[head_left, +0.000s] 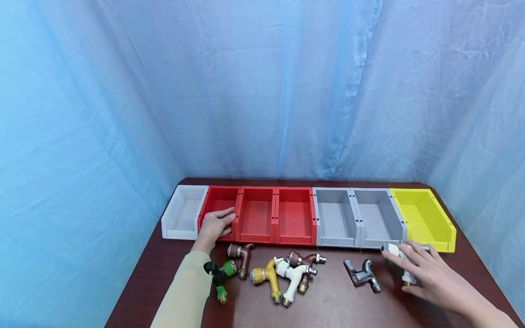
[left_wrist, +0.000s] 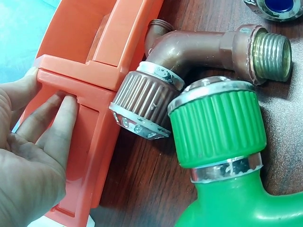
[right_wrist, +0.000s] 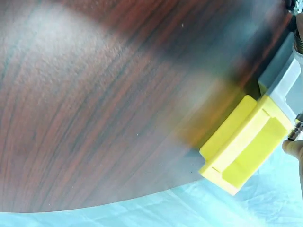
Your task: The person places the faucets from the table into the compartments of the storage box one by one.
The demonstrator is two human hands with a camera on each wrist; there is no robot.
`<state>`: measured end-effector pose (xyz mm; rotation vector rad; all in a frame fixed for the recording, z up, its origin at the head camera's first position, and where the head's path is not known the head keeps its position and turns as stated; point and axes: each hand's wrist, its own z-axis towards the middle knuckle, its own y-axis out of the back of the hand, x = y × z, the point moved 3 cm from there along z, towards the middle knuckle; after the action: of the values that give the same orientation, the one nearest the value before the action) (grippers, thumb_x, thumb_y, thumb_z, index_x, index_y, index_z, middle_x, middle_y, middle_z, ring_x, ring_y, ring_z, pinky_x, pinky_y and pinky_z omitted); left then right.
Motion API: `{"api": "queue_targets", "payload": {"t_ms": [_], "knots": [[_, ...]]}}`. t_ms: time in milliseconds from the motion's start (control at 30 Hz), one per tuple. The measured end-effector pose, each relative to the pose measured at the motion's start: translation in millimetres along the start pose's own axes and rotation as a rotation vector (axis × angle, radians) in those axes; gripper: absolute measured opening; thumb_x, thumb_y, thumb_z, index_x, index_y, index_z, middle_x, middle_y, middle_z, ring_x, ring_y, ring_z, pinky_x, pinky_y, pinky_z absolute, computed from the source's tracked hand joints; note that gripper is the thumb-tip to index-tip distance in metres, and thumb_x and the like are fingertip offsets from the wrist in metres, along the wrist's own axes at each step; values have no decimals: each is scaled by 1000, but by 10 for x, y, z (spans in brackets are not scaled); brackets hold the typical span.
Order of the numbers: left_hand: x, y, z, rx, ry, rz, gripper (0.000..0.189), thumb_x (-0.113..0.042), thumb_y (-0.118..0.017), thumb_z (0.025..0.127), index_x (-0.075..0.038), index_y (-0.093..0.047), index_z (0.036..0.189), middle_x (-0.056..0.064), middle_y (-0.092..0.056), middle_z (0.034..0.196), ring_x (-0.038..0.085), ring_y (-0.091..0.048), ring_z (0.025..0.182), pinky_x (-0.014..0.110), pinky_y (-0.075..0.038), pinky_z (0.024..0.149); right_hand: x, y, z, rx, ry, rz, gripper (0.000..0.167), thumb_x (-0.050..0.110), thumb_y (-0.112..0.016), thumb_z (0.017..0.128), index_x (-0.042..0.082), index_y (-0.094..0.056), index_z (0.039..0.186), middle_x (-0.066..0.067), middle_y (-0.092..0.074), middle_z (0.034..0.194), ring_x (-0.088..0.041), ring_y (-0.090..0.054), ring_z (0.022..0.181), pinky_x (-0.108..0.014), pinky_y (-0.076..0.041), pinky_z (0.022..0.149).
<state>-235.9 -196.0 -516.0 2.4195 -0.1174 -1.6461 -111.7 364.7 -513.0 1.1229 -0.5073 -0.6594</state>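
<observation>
My left hand [head_left: 214, 227] is at the leftmost red bin [head_left: 205, 207], pinching the wall at its right side between thumb and fingertips; the left wrist view shows this grip on the bin's rim close up. Below that hand lie a brown tap [head_left: 245, 259] and a green tap [head_left: 221, 279] with a black part. At the right, my right hand [head_left: 428, 278] holds a white tap [head_left: 393, 249] just in front of the yellow bin [head_left: 445, 237]. Fingers cover much of this tap. A sliver of metal spout [right_wrist: 297, 128] shows in the right wrist view.
A yellow tap [head_left: 270, 275], another white tap [head_left: 293, 279], a second brown tap [head_left: 305, 260] and a chrome tap [head_left: 362, 277] lie on the dark wooden table [head_left: 328, 310]. White, red, grey [head_left: 338, 241] and yellow bins form a row along the back, before blue curtains.
</observation>
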Motion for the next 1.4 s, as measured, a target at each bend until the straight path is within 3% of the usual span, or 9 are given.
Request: {"api": "queue_targets", "payload": {"t_ms": [167, 367, 600, 867, 967, 1167, 1400], "knots": [[4, -4, 12, 3, 1, -11, 48, -27, -70, 99, -19, -61, 145, 17, -53, 148, 38, -60, 127, 41, -58, 92, -52, 29, 6, -11, -14, -6, 81, 76, -30, 93, 22, -58, 146, -9, -54, 139, -36, -41, 129, -61, -33, 89], [8, -4, 10, 2, -2, -12, 47, -27, -69, 99, -18, -61, 144, 17, -53, 148, 38, -61, 126, 41, -58, 92, -126, 52, -2, -33, -27, -37, 81, 75, -26, 95, 21, -57, 146, -11, -54, 141, -37, -38, 136, -65, -27, 106], [5, 1, -5, -12, -1, -10, 47, -28, -70, 98, -19, -62, 144, 17, -54, 147, 38, -61, 125, 40, -58, 91, -226, 69, -5, -31, -27, -48, 80, 75, -29, 94, 21, -56, 148, -15, -52, 146, -33, -32, 146, -52, -15, 122], [2, -1, -13, -4, -6, -24, 44, -26, -69, 99, -19, -63, 142, 17, -55, 147, 36, -63, 124, 42, -57, 94, -337, 82, 10, -62, -10, -67, 81, 75, -26, 96, 20, -58, 145, -18, -52, 147, -19, -12, 157, -60, -21, 115], [4, -7, -6, -3, -10, -23, 43, -25, -69, 100, -20, -63, 142, 16, -54, 148, 35, -64, 123, 41, -57, 93, -376, 98, 20, -58, -15, -66, 81, 75, -25, 96, 20, -58, 145, -19, -53, 144, -20, -13, 157, -62, -22, 112], [7, -11, 0, -2, -12, -20, 44, -26, -69, 100, -19, -63, 142, 17, -55, 147, 35, -64, 123, 42, -57, 93, -461, 121, 23, -38, -31, -61, 78, 73, -26, 96, 23, -56, 147, -20, -51, 144, -29, -15, 157, -57, -1, 126], [16, -5, 9, -5, -11, -13, 43, -26, -69, 100, -20, -64, 142, 15, -55, 146, 34, -64, 122, 41, -58, 92, -560, 169, 38, -23, -51, -35, 76, 73, -30, 96, 23, -56, 148, -20, -51, 146, -29, -14, 157, -63, -2, 124]]}}
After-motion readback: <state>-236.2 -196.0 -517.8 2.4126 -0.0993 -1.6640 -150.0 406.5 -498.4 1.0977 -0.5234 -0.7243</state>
